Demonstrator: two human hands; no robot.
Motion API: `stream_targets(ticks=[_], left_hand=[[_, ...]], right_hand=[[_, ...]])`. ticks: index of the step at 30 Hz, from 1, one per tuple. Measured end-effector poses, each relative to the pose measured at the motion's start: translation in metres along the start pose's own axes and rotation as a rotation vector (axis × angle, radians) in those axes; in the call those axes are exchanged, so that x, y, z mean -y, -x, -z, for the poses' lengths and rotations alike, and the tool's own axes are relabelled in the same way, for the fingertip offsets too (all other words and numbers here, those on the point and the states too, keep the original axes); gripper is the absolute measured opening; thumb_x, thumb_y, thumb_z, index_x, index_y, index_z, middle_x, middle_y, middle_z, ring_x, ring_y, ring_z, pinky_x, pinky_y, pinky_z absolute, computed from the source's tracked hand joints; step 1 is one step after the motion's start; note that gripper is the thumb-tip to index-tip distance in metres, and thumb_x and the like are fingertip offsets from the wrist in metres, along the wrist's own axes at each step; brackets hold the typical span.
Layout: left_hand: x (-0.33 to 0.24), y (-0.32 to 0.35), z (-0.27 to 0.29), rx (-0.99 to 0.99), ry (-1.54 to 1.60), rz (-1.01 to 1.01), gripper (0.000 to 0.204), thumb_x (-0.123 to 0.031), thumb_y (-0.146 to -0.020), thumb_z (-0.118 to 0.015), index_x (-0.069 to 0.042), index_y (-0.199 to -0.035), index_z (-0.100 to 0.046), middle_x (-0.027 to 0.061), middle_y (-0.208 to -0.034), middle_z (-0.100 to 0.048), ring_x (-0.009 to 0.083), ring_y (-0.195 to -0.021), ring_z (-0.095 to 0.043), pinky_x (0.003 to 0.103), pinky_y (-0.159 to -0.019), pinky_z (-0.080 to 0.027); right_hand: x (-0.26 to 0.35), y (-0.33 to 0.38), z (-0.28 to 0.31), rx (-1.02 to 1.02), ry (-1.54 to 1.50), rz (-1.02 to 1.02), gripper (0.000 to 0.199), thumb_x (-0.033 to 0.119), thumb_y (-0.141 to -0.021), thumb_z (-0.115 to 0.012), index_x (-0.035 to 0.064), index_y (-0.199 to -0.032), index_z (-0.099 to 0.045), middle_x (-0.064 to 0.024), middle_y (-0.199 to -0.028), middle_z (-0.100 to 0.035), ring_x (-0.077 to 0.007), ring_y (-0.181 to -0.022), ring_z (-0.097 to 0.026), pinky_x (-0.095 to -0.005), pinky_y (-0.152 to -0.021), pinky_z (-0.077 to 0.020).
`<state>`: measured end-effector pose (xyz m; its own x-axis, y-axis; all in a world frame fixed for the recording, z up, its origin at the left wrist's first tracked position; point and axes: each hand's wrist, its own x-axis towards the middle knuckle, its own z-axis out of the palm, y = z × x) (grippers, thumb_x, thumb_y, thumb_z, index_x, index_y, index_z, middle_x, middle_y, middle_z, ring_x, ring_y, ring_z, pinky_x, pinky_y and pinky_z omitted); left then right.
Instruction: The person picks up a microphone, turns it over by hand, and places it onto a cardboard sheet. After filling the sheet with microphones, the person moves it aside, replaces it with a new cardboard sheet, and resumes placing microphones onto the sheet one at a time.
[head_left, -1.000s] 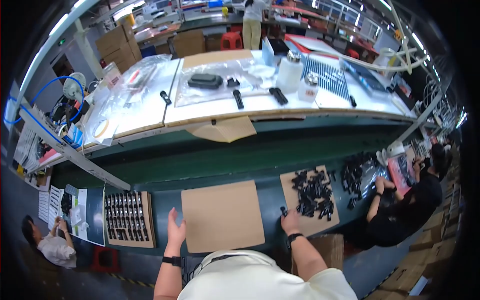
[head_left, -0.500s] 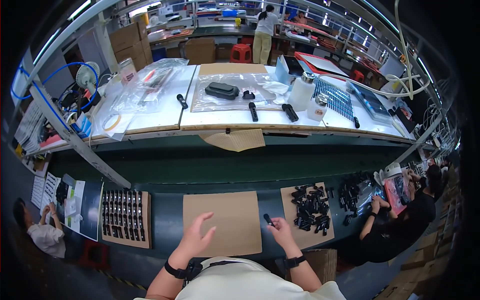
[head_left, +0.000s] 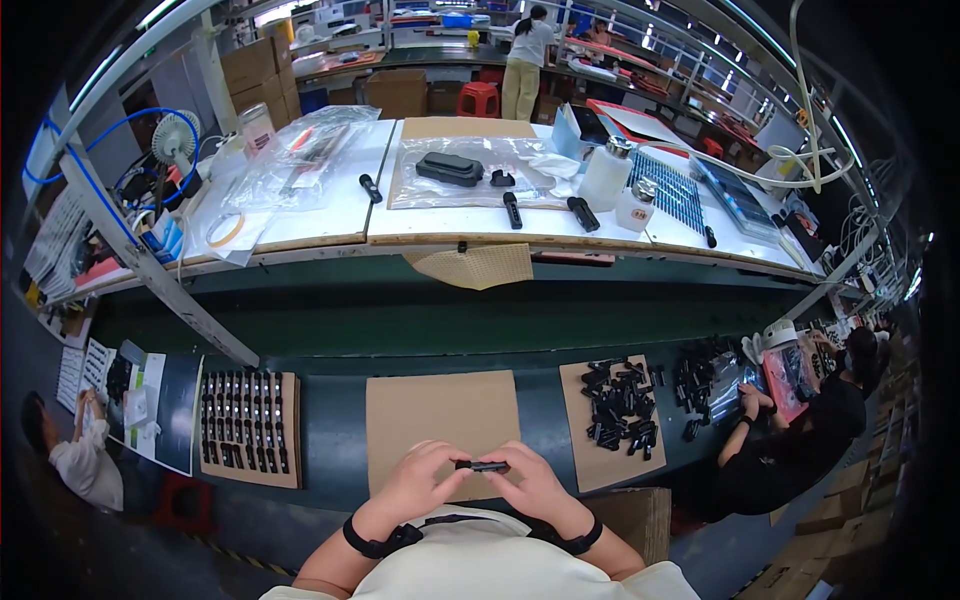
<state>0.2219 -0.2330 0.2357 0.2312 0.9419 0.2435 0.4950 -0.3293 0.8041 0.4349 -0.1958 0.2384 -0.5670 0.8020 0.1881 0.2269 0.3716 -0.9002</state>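
A small black stick-shaped part (head_left: 484,467) lies level between my two hands, close to my body. My left hand (head_left: 422,480) pinches its left end, while the fingers of my right hand (head_left: 535,490) close on the other end. Under and beyond them is a bare brown cardboard sheet (head_left: 440,410). To the right, a second cardboard sheet (head_left: 592,476) bears a loose heap of similar black parts (head_left: 618,405). On the left, black parts (head_left: 243,420) stand in neat rows on another cardboard sheet (head_left: 291,440).
A white shelf bench (head_left: 440,228) with bottles, plastic film and a black case (head_left: 448,169) runs along the far side. A slanted metal post (head_left: 200,322) stands at left. Co-workers sit at both sides, the right one (head_left: 800,440) beside more black parts (head_left: 695,385).
My right hand has brought the black part from beside the heap leftward to the middle sheet. My left hand, open before, has come in and taken hold of its other end.
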Motion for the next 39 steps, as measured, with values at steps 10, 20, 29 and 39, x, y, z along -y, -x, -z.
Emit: stream_targets(ticks=[10,20,29,39], left_hand=[[-0.03,0.025,-0.002,-0.163,0.102,0.013,0.031,-0.002,-0.072,-0.076,-0.003,-0.101,-0.063,0.0132,-0.099,-0.064,0.0299,-0.096,-0.062,0.038,-0.087,-0.049],[-0.034,0.015,0.013,-0.19,0.106,-0.067,0.027,-0.005,-0.074,-0.076,-0.002,-0.099,-0.066,0.0121,-0.096,-0.069,0.0297,-0.098,-0.064,0.041,-0.096,-0.047],[-0.044,0.019,0.012,-0.21,0.102,-0.073,0.027,-0.003,-0.075,-0.073,-0.002,-0.101,-0.064,0.0114,-0.094,-0.069,0.0288,-0.096,-0.064,0.043,-0.099,-0.045],[-0.049,0.018,0.016,-0.248,0.034,-0.173,0.028,-0.001,-0.073,-0.071,-0.003,-0.1,-0.064,0.0099,-0.088,-0.065,0.0288,-0.085,-0.062,0.046,-0.098,-0.045]], right_hand=[[0.026,0.015,-0.008,-0.056,-0.069,-0.018,0.022,-0.002,-0.08,-0.067,0.0013,-0.102,-0.064,-0.0113,-0.091,-0.063,-0.0218,-0.08,-0.06,-0.0308,-0.075,-0.0483],[0.047,-0.002,0.002,-0.087,0.014,0.159,0.026,-0.005,-0.077,-0.068,0.0024,-0.101,-0.064,-0.0106,-0.088,-0.064,-0.0247,-0.076,-0.06,-0.0319,-0.067,-0.0479],[0.054,0.0,-0.005,-0.154,0.061,0.253,0.033,-0.002,-0.072,-0.072,0.0035,-0.103,-0.063,-0.0099,-0.087,-0.064,-0.0276,-0.076,-0.06,-0.0347,-0.066,-0.0473],[0.049,-0.003,-0.006,-0.175,0.156,0.344,0.033,-0.002,-0.069,-0.073,0.0045,-0.1,-0.062,-0.0097,-0.087,-0.064,-0.0279,-0.076,-0.06,-0.0355,-0.067,-0.0457]])
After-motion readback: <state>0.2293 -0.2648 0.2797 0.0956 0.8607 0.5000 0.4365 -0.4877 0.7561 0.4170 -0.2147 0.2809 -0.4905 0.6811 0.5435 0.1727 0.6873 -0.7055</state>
